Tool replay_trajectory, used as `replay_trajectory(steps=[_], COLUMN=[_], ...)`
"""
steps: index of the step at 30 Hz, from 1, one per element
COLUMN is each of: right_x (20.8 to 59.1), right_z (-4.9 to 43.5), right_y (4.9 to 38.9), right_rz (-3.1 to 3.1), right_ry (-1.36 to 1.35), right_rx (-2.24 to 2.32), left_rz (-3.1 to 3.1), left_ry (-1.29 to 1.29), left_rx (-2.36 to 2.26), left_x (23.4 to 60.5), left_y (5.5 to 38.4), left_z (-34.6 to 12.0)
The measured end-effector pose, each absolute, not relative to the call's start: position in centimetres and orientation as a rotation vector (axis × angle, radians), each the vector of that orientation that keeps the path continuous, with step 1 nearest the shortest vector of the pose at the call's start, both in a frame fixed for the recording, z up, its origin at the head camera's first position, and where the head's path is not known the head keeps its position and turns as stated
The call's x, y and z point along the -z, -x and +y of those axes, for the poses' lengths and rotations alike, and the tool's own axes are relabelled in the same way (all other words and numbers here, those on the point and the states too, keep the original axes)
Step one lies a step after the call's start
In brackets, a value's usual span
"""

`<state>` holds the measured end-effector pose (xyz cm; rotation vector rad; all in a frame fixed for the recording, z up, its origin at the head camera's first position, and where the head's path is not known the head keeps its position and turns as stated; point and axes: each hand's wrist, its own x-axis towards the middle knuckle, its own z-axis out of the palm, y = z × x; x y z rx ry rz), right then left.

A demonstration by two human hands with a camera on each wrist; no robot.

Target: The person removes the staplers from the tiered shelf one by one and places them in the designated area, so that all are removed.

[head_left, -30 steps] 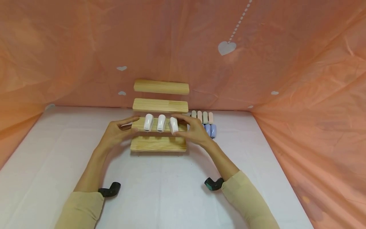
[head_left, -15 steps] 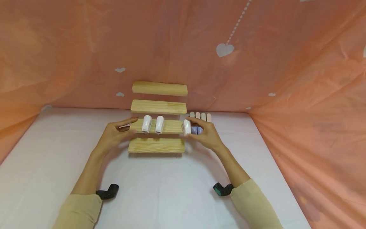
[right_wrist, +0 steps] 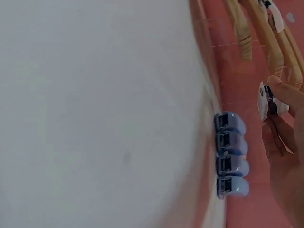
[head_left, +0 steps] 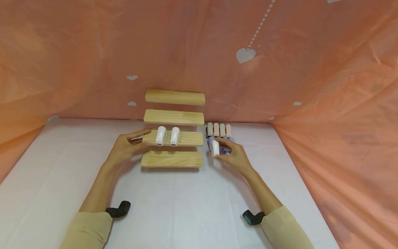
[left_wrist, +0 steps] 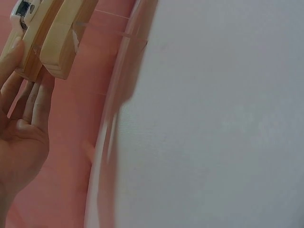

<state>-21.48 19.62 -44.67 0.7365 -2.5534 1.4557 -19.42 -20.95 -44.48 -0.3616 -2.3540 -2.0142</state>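
Observation:
My right hand [head_left: 234,154] pinches a small white stapler [head_left: 215,148] between thumb and fingers. It hangs just right of the wooden shelf rack, over a row of blue staplers [right_wrist: 232,165]. My left hand [head_left: 128,146] grips the left end of a wooden shelf [head_left: 191,139], thumb at the front edge and fingers behind. Two white staplers, a left one [head_left: 161,135] and a right one [head_left: 175,136], stand side by side on that shelf. In the right wrist view the held stapler [right_wrist: 264,102] shows its dark metal underside.
Above and below are more shelves: a top board [head_left: 175,97], a second board [head_left: 173,117] and a bottom board [head_left: 171,159]. Behind the blue staplers stands a row of green and pink staplers [head_left: 216,129]. An orange curtain [head_left: 186,45] backs the white table [head_left: 186,204].
My right hand has lifted the third white stapler off the shelf's right part and carried it right, past the shelf end. The left hand keeps its grip on the shelf.

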Motion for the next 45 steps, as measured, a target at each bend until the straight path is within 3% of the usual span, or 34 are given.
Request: replay_trajectory(steps=[27,38,45], right_x=[47.6,46.6,45.8], right_z=[20.2,20.5,20.3], right_y=[20.3,20.5,21.3], right_rz=[-2.764,-2.731,-2.566], right_ry=[-0.597,-0.591,-0.773], right_rx=[-1.324,-1.244,-1.303], left_rz=[-2.372,-2.332,-2.32], left_ry=[0.378,0.383,0.369], left_rx=[1.979,2.039,2.063], left_x=[44.5,44.3,44.4], left_y=[19.5,19.4,19.4], left_z=[-20.9,-20.7,-20.7])
